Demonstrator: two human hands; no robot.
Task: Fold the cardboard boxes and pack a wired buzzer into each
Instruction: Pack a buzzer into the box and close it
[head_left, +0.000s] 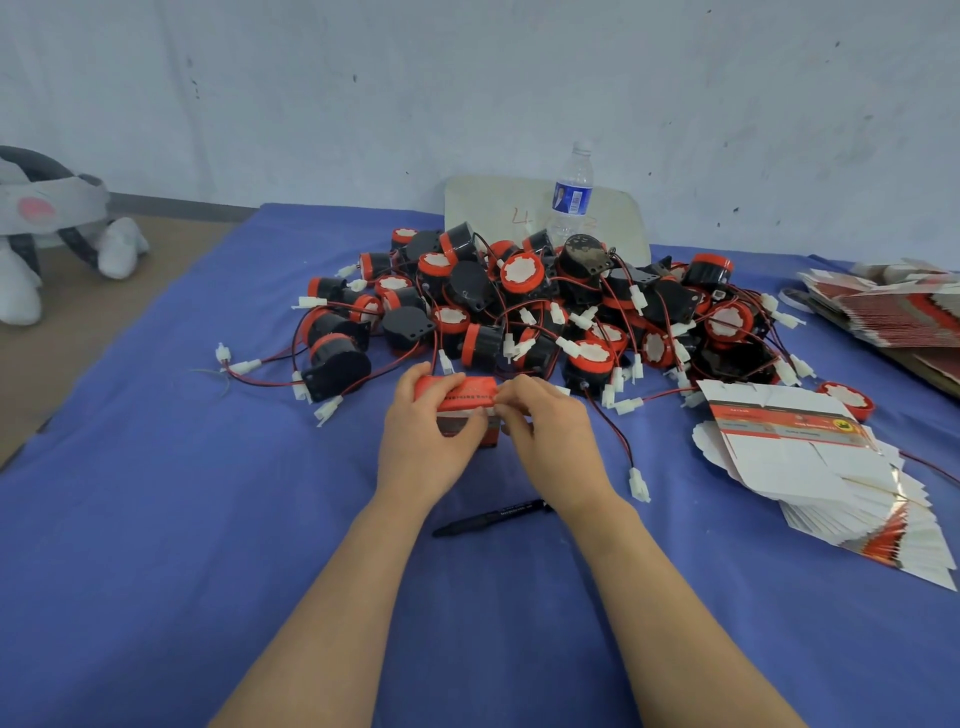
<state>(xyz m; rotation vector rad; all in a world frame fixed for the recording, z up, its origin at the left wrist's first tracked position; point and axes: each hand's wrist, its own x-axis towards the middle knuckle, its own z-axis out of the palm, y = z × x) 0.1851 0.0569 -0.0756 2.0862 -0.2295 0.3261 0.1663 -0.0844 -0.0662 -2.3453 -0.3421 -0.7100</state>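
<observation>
A small red and white cardboard box (464, 396) stands on the blue cloth in front of me. My left hand (422, 436) grips its left side with the thumb across the front. My right hand (550, 426) pinches the box's right end with curled fingers. Behind the box lies a big heap of black and red wired buzzers (524, 306) with white plugs. One red-black wire with a white plug (638, 483) trails out beside my right wrist. Flat unfolded boxes (821, 467) are fanned out at the right.
A black marker pen (491, 517) lies between my forearms. A clear water bottle (570, 195) stands behind the heap by a white board (488, 208). Another stack of flat boxes (893, 312) sits at far right. A plush toy (47, 223) lies on the floor at left.
</observation>
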